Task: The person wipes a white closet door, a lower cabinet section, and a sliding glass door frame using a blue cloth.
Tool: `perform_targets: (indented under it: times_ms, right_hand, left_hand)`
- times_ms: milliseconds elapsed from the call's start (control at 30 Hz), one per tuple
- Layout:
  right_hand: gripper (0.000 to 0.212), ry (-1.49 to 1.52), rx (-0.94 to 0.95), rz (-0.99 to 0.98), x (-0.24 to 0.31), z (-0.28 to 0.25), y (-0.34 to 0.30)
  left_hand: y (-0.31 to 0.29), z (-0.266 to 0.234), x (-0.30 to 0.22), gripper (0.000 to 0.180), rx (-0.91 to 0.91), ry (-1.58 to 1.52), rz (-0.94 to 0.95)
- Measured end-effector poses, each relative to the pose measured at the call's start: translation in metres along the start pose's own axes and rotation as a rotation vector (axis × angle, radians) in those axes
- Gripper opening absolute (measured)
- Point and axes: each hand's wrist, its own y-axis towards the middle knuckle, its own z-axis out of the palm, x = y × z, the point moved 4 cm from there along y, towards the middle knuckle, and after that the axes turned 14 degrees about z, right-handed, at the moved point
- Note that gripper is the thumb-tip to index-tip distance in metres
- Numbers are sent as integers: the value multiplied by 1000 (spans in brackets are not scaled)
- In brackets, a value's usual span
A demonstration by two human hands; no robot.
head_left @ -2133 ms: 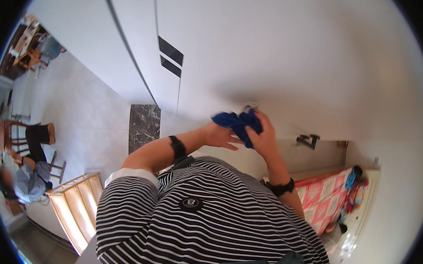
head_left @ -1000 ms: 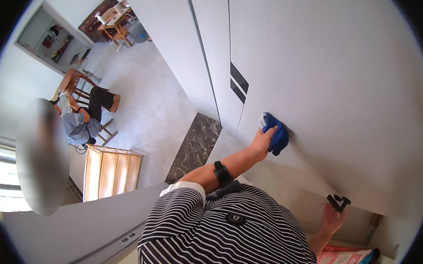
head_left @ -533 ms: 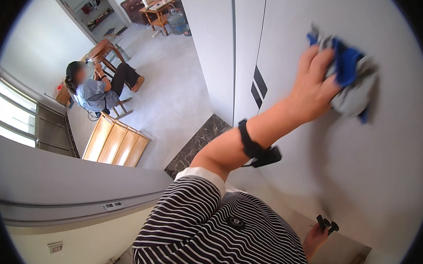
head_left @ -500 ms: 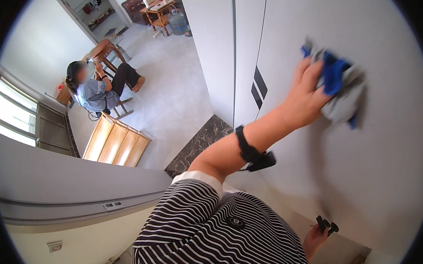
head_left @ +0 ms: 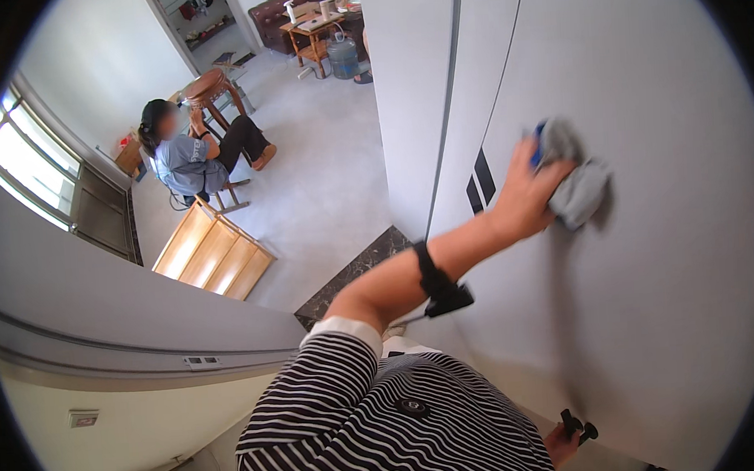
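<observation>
Left grip [head_left: 527, 198] holds bunched cloth [head_left: 581, 192] at the door [head_left: 670, 288]; loose folds could slip if I squeeze weakly. My right grip [head_left: 562, 446] is by the handle [head_left: 585, 432]; whether closed, I cannot tell.

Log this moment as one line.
left hand: gripping grey-and-blue cloth against pale door | right hand: at black handle | other person: seated beside round wooden stool

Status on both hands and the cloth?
Left hand gripping grey-and-blue cloth at white door. Right hand at black handle. Nothing visibly blocking cloth.
</observation>
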Motion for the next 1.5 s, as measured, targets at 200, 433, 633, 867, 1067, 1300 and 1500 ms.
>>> perform_targets:
  times_ms: [200, 433, 633, 867, 1067, 1300, 1500]
  right_hand:
    - [30, -100, -27, -48, -3, 16, -12]
    - [21, -361, 133, -473, 13, -14, 43]
    - [31, -344, 293, -206, 7, 85, -65]
    - [30, -12, 11, -96, 9, 14, 23]
    - [15, -3, 85, -170, 13, 8, 40]
    - [32, 41, 35, -246, 22, -8, 65]
    - [30, 69, 198, -220, 19, 9, 59]
  left_hand:
    - [137, -33, -12, 52, -319, 75, 280]
    - [-25, 12, -16, 44, 53, 173, 215]
    - [-120, 26, -4, 51, 285, -114, -76]
    - [143, -51, 20, 67, 89, 174, 374]
    - [214, -60, 22, 55, -246, 162, 505]
    - [28, -8, 46, 38, 93, 132, 359]
    - [-9, 5, 61, 53, 304, 112, 366]
